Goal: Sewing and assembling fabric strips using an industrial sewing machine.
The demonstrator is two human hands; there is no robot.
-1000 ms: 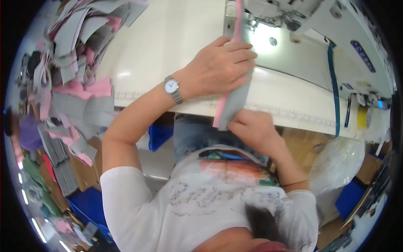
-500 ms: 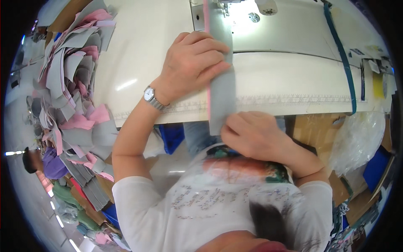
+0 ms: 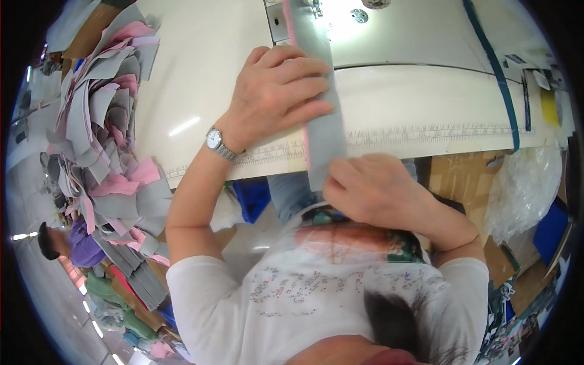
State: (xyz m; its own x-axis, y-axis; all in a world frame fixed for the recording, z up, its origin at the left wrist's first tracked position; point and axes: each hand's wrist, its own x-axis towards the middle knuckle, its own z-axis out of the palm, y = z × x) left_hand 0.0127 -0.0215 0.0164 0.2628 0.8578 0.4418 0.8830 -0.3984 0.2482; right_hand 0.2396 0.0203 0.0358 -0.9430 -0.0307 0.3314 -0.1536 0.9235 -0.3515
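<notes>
A long grey fabric strip [image 3: 325,140] with a pink edge along its left side runs from under the sewing machine's needle area [image 3: 317,8] toward me, its near end hanging past the table edge. My left hand [image 3: 277,88] lies palm down across the strip, fingers stretched and slightly apart, pressing on it just short of the machine. At the near end, my right hand [image 3: 368,188] has its fingers curled and pinches the strip's right edge. Its fingertips are partly hidden. A metal wristwatch [image 3: 216,140] sits on my left wrist.
A tall heap of grey and pink fabric pieces [image 3: 109,128] stands along the table's left side. A printed ruler [image 3: 413,132] follows the front of the white table [image 3: 194,67]. A dark green band [image 3: 496,67] crosses the right side, above a clear plastic bag [image 3: 526,194]. Another person [image 3: 82,240] is far left.
The whole view has shifted a little, with the table and machine now higher in the picture. Both hands keep their places on the strip, with only slight movement.
</notes>
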